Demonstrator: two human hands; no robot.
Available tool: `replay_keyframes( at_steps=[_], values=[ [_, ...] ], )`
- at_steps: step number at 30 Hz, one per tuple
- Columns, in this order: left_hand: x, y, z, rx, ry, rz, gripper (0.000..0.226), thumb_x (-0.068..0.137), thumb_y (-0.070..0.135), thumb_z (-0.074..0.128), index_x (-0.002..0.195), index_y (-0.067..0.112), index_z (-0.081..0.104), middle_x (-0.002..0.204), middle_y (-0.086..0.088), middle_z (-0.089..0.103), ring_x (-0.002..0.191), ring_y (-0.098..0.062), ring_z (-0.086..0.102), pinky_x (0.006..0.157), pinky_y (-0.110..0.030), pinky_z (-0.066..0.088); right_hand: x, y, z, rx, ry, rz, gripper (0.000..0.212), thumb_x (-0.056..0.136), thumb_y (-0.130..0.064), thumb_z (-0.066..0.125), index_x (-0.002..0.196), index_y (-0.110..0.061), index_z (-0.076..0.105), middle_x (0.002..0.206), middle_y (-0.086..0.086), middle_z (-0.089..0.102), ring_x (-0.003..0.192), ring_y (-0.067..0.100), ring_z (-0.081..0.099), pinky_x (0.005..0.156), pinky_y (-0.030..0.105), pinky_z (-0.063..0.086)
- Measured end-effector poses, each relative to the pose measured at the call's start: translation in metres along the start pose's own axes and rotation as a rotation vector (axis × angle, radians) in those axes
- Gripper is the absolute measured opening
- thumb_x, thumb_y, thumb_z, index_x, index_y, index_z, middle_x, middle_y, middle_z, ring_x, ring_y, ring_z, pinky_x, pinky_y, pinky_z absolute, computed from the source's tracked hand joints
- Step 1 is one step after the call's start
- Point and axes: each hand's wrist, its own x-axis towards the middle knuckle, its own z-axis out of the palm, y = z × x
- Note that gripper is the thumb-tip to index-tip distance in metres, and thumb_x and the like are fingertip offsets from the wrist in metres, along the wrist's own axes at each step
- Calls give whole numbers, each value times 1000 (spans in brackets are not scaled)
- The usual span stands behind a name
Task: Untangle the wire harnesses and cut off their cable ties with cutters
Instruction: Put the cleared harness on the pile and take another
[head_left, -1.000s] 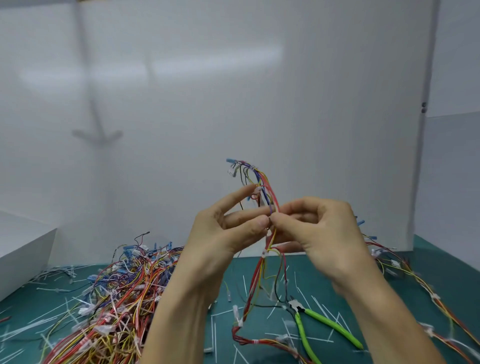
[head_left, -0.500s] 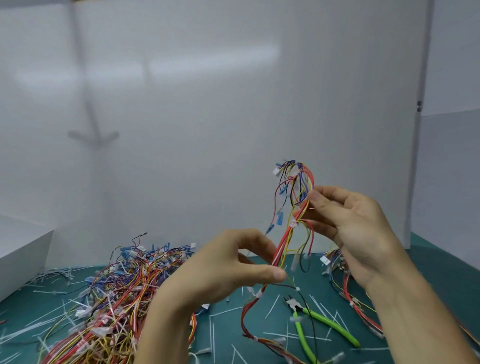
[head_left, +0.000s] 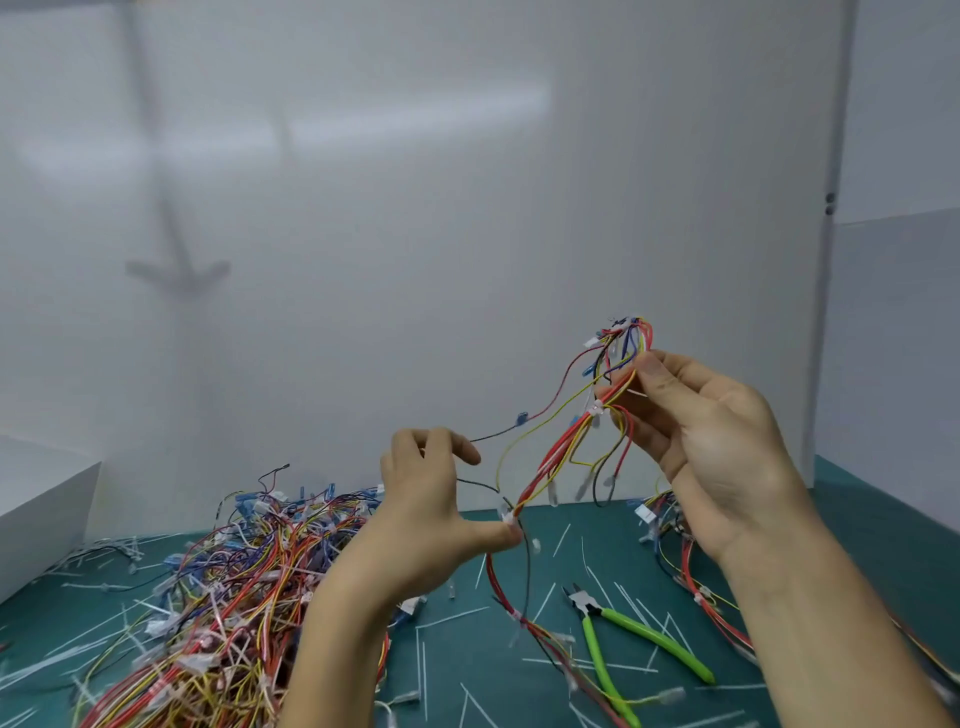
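I hold one wire harness of red, yellow, blue and black wires in the air between both hands. My right hand pinches its upper end near a white cable tie, with the connector ends fanning out above the fingers. My left hand is lower and to the left; its curled fingers pull a thin black wire sideways, and its thumb touches the bundle at another tie. The harness's lower part trails down to the green mat. Green-handled cutters lie on the mat below my right hand.
A large tangled pile of harnesses covers the mat at the left. More harnesses lie at the right behind my right wrist. Cut white tie ends litter the green mat. A white box stands at far left, white panels behind.
My hands have drawn apart: the right has lifted the harness's top up and right, the left has dropped and moved left, pulling a black wire out of the bundle.
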Motion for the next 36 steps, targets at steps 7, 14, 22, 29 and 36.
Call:
replay_keyframes(
  at_steps=[7, 14, 22, 29, 36],
  values=[
    [-2, 1, -7, -160, 104, 32, 28, 79, 35, 77, 91, 31, 52, 93, 11, 58, 78, -1, 60, 59, -15, 44, 2, -3, -3, 30, -18, -10, 9, 92, -15, 59, 92, -8, 65, 73, 3, 75, 68, 14, 72, 60, 22, 59],
    [-3, -3, -10, -235, 34, -7, 11, 88, 37, 69, 83, 29, 65, 87, 8, 70, 80, -6, 69, 76, -25, 55, 1, -3, -4, 61, -35, 3, 10, 93, -14, 58, 91, -8, 66, 74, 4, 75, 69, 14, 73, 58, 21, 58],
    [-2, 5, -6, -395, 131, -25, 9, 99, 23, 57, 91, 25, 61, 78, -2, 73, 61, -14, 72, 60, -24, 60, 3, 2, -3, 87, -71, 28, 11, 92, -15, 57, 92, -7, 65, 76, 6, 75, 73, 16, 73, 62, 24, 59],
    [0, 10, -10, -613, 272, -62, 17, 96, 15, 62, 81, 10, 66, 70, -6, 73, 56, -26, 72, 54, -23, 57, 4, 1, -5, 135, -59, 61, 15, 84, -18, 61, 93, -7, 65, 78, 5, 75, 75, 17, 73, 60, 24, 59],
    [-3, 14, -16, -746, 349, -61, 14, 95, 9, 61, 84, 6, 69, 72, -6, 75, 61, -26, 74, 57, -24, 59, 3, 3, -2, 177, -77, 84, 10, 94, -12, 55, 91, -7, 63, 75, 4, 74, 69, 15, 72, 58, 22, 58]
  ],
)
